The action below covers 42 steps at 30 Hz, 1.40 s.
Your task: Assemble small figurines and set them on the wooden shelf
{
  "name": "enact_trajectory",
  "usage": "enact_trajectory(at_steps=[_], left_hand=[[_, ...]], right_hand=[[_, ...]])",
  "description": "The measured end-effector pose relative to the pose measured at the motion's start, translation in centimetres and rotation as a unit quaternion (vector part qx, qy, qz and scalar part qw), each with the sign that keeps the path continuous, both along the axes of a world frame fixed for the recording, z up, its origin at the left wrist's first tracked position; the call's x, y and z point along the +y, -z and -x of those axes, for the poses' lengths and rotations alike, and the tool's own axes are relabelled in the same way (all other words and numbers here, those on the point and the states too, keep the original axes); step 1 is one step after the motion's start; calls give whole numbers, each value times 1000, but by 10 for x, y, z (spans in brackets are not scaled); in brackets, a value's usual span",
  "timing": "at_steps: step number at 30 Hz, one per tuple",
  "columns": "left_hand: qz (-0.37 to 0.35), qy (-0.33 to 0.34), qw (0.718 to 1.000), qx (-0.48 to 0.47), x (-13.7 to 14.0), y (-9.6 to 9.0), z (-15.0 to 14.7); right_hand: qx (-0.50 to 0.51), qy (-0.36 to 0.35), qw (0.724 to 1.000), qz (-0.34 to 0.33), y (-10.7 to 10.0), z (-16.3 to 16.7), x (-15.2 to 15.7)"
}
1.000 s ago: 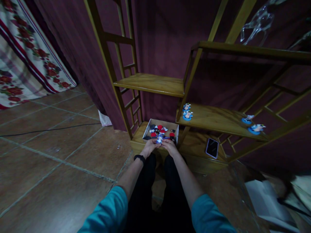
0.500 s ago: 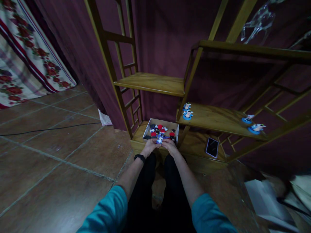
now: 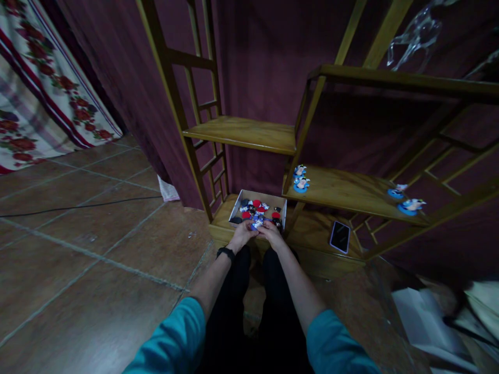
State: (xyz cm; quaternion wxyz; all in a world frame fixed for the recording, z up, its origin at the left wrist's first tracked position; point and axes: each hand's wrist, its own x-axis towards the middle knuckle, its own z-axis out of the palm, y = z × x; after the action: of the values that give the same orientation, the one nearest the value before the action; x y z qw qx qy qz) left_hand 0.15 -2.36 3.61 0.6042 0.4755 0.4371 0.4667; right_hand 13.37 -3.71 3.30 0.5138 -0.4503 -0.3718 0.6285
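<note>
A phone [image 3: 340,237] lies flat; a clear ornament [image 3: 422,32] stands well above it. A black cable [image 3: 78,208] crosses the tiled floor [image 3: 156,249] near a flowered curtain [image 3: 58,93].

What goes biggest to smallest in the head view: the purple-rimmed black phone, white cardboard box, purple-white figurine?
1. White cardboard box
2. Purple-rimmed black phone
3. Purple-white figurine, partly covered

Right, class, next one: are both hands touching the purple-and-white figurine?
Touching: the head view shows the left hand and the right hand gripping the figurine from opposite sides.
</note>
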Motion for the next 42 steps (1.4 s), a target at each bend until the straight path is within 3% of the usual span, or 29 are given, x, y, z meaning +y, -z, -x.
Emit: enact_trajectory(at_steps=[7,24,42], left_hand=[[6,6,1000,-2,2,7,1],[51,31,997,-52,-4,1,3],[46,45,996,-56,-6,-5,5]], right_hand=[[-16,14,1000,-1,4,-2,2],[-21,-11,1000,-17,2,-6,-2],[-41,-30,998,-35,-3,-7,-6]])
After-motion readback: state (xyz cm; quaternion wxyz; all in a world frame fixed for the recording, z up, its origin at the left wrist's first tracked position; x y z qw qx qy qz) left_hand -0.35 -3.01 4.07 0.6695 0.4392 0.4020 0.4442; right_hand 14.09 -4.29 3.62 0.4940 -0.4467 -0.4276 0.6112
